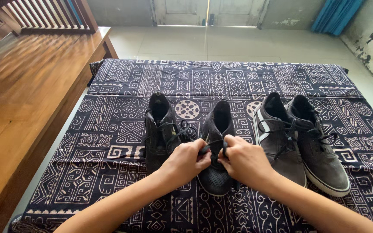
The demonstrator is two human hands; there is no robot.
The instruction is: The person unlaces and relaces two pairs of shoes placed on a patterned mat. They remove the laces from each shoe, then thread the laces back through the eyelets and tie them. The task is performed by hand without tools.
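Observation:
Two pairs of dark shoes stand on a black-and-white patterned cloth (121, 86). My left hand (186, 162) and my right hand (244, 162) meet over the middle black mesh shoe (218, 125). Each hand pinches a loop of its black lace (214, 146). To the left of that shoe stands its mate, a black shoe (159, 129) with laces tied in a loose bow. My hands cover the laced part of the middle shoe.
A pair of grey suede sneakers (301, 138) with white soles stands to the right, laces tied. A wooden bench (26, 82) borders the cloth on the left. Beyond lie a pale tiled floor (221, 43), a door and a blue curtain (335, 15).

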